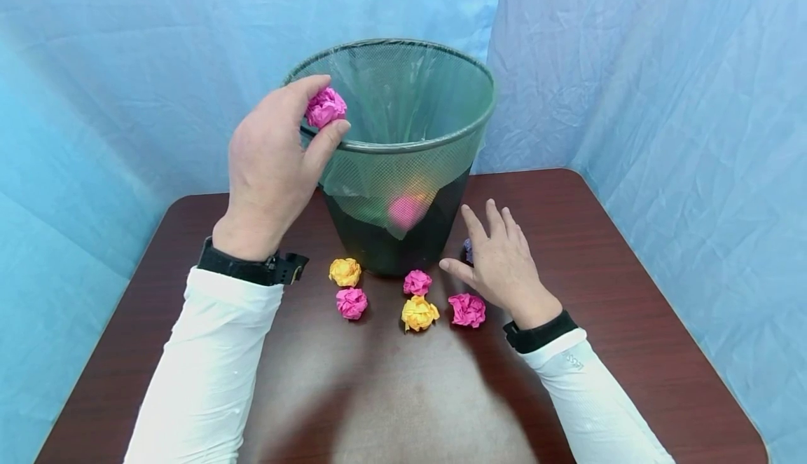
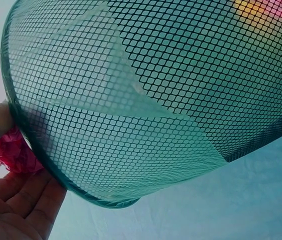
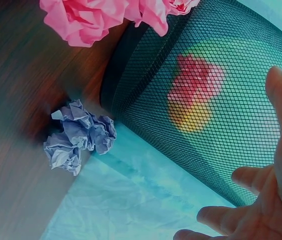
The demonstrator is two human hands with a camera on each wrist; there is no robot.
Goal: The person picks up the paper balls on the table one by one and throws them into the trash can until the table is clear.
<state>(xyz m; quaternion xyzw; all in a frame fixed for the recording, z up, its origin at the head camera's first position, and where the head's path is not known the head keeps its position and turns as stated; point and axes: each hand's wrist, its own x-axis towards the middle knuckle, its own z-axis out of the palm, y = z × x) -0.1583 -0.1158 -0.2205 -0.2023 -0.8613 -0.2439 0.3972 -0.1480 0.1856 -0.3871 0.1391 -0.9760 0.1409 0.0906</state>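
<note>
My left hand (image 1: 271, 159) pinches a crumpled pink paper ball (image 1: 326, 106) between thumb and fingers, over the left side of the rim of a black mesh wastebasket (image 1: 362, 240). A translucent green bag (image 1: 403, 85) lines the basket. In the left wrist view, the held pink ball (image 2: 18, 152) shows just past the rim. My right hand (image 1: 504, 268) hovers to the right of the basket's base, its fingers spread and holding nothing. Partly hidden behind it is a purple paper ball (image 1: 468, 250); the right wrist view shows this purple ball (image 3: 78, 135) on the table.
Around the basket's front lie pink paper balls (image 1: 468, 310) and yellow paper balls (image 1: 419, 313) on the dark wooden table (image 1: 630, 352). Through the mesh, pink and yellow paper (image 1: 406, 210) shows inside the bag. Light blue cloth (image 1: 189, 64) hangs behind and at both sides.
</note>
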